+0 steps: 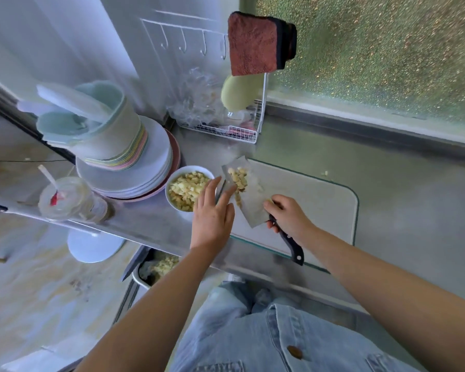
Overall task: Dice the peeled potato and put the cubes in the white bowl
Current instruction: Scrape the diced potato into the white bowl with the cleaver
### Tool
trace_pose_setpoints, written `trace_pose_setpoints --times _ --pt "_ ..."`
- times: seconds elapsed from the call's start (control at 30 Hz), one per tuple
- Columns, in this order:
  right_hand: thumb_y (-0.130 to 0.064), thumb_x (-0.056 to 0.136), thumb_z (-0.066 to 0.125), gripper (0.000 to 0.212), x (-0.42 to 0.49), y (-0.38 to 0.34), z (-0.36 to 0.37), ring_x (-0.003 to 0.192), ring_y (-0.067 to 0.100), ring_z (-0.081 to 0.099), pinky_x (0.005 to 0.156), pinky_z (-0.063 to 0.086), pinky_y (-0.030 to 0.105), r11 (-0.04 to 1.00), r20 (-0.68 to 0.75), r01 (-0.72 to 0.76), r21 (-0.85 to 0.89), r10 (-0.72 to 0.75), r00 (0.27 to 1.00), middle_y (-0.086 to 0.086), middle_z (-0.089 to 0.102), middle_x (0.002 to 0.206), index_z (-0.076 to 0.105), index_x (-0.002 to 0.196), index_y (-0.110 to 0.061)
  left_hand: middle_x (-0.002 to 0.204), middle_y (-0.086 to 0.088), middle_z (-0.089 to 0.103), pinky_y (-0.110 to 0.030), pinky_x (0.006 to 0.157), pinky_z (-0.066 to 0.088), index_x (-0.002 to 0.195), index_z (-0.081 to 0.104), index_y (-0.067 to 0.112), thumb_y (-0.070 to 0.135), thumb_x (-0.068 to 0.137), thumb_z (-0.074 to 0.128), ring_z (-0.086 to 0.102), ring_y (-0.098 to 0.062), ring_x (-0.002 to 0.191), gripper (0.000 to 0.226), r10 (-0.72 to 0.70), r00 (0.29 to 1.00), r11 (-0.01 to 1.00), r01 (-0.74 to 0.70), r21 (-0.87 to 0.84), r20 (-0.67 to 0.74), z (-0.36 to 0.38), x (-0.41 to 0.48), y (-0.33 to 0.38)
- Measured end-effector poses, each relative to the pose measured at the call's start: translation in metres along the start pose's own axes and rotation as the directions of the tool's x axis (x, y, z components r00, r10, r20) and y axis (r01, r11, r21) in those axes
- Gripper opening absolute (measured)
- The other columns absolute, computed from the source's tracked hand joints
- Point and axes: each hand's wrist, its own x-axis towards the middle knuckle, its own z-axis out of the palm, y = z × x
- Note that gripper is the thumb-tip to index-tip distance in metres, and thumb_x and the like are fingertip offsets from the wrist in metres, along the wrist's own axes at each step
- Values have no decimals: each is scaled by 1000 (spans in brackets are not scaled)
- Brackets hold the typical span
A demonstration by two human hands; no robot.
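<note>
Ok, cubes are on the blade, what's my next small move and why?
Probably tip the cleaver over the bowl and sweep the cubes in with the left hand. The right hand holds it loaded, tip right beside the bowl, and the open left hand is next to the cubes.

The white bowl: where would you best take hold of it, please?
Probably take the white bowl by its near outer wall, coming from the counter edge: potato cubes fill it, the plate stack crowds its far-left side, and the loaded cleaver sits at its right.
</note>
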Motion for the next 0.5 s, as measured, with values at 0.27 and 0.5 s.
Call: trace_pose_setpoints --times 0.27,0.5 --pt "-22 98 48 22 14 -32 56 46 15 54 42 37 25 999 15 38 -32 -38 999 2 47 65 45 76 -19 160 -4 2 -42 116 -1 143 35 48 57 96 14 0 -29 146 52 -55 990 990 37 135 130 -25 -23 -32" --pt "-23 98 46 26 21 -42 74 51 18 56 41 35 24 993 18 50 -107 -48 999 -1 42 67 41 73 -18 160 -7 3 -39 116 -8 148 25 45 63 90 -2 -6 -27 146 66 -245 960 949 209 235 136 -32 -16 -54"
